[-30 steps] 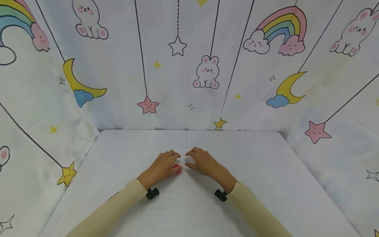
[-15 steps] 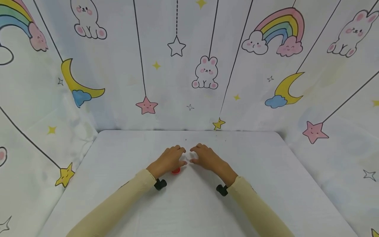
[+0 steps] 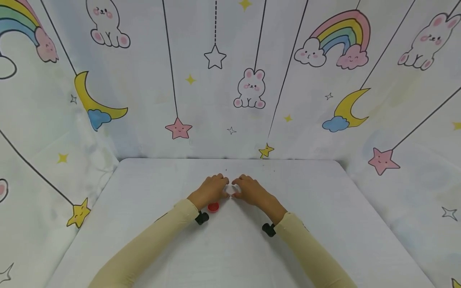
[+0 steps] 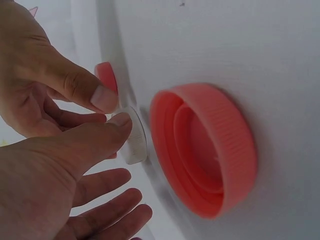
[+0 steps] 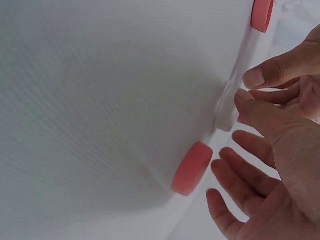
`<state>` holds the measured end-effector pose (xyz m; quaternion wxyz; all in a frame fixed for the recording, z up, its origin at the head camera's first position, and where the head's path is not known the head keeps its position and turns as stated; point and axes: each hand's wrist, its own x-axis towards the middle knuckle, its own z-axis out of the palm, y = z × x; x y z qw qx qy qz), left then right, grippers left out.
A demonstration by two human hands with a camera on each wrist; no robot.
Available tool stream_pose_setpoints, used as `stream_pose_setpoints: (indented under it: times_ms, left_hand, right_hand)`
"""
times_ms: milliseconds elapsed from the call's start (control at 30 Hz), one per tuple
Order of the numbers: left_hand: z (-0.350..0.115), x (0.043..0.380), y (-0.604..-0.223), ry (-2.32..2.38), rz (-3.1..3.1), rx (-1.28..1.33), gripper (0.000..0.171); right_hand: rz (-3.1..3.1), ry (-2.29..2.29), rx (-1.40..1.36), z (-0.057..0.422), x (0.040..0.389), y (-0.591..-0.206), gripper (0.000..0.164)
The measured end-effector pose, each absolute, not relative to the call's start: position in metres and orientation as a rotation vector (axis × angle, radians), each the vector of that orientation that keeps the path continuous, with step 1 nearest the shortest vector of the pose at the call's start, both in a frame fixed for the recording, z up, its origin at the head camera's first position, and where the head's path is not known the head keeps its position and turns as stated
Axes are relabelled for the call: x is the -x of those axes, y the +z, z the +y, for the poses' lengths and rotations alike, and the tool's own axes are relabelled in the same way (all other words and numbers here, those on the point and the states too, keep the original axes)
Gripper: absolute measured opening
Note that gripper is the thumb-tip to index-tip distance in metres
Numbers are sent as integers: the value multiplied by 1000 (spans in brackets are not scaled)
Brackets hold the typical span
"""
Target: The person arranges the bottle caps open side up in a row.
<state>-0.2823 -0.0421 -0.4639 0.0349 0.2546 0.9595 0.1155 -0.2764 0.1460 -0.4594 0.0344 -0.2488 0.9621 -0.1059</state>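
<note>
A small white, ridged cap-like piece [image 4: 136, 145] lies between my two hands on the white table. In the left wrist view my left hand [image 4: 55, 165] has its thumb in front of the piece, the other fingers loosely extended. My right hand [image 5: 290, 165] faces it from the other side, thumb and index finger apart near the piece. Contact is too hard to judge. A red plastic bottle cap [image 4: 205, 150] lies hollow side showing, nearest my left hand. Another red cap [image 5: 192, 169] is by my right fingers, hidden in the head view.
The white table [image 3: 230, 252] extends around both hands. A cloth wall [image 3: 216, 100] printed with rabbits, stars and rainbows rises at its back and sides. A black wrist camera [image 3: 201, 218] sits under the left cuff and another [image 3: 268, 229] under the right.
My left hand has moved right and away, uncovering the red cap it partly hid. My right hand has shifted slightly forward. The hands are now closer together around the white piece.
</note>
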Motion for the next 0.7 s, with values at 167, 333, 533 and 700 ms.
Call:
stream_pose_setpoints:
  times_ms: [167, 333, 533, 700]
  left_hand:
    - [-39, 284, -464, 322, 2963, -797, 47]
    - [-35, 286, -465, 285, 2957, -804, 46]
    - [-33, 286, -467, 275, 2977, -810, 44]
    - [-33, 287, -470, 246, 2995, -843, 41]
  right_hand:
    - [2942, -317, 766, 146, 278, -462, 42]
    - [2956, -293, 783, 147, 280, -466, 43]
    - [2969, -291, 804, 148, 281, -468, 41]
    - [2966, -310, 793, 148, 281, -468, 39]
